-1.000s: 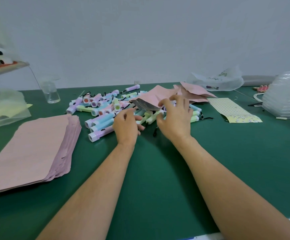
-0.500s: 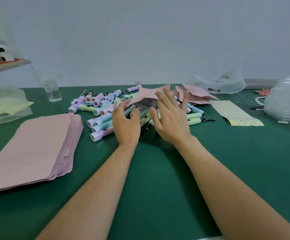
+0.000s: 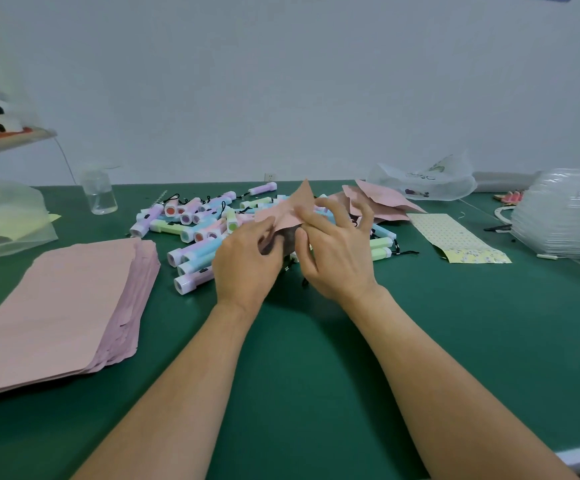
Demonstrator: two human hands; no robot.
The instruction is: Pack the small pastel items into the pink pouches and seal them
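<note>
Head, left hand (image 3: pixel 247 263), right hand (image 3: pixel 339 259) pinch pouch (image 3: pixel 290 210)

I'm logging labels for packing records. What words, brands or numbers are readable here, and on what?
No text is readable.
Clear plastic bag: dark print, too blurred to read.
Patterned pouch: dots and flowers only, no words seen.
Pastel items, pink pouch stack, held pink pouch: no lettering visible.

Pastel items (image 3: pixel 198 225) are heaped at centre. One pink pouch (image 3: pixel 290 211) is held tilted just above them. Flat pouches (image 3: pixel 63 306) are stacked left; loose pouches (image 3: pixel 382 201) are piled back right.
</note>
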